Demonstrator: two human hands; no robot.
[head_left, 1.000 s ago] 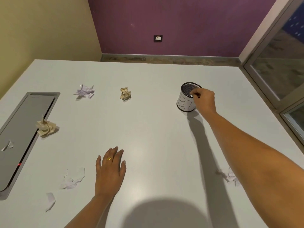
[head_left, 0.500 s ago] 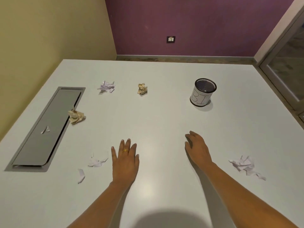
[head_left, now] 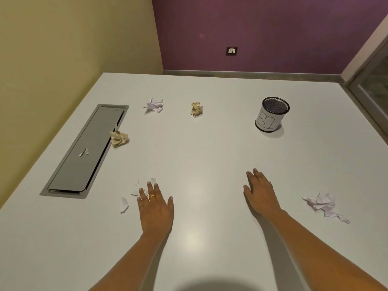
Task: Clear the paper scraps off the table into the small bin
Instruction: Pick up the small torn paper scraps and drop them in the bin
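- On the white table (head_left: 210,164), the left hand (head_left: 155,208) lies flat, fingers spread, fingertips over small white scraps (head_left: 136,191).
- Right hand (head_left: 261,192) rests flat, holding nothing.
- Mesh bin (head_left: 271,114) stands far right; crumpled paper (head_left: 322,204) lies beside the right hand.

Two crumpled white paper wads (head_left: 154,105) (head_left: 321,203), two crumpled tan paper wads (head_left: 196,108) (head_left: 118,138), roughly six small flat white scraps (head_left: 124,204), one small black mesh bin (head_left: 267,120), two bare hands (head_left: 155,208) (head_left: 261,193).
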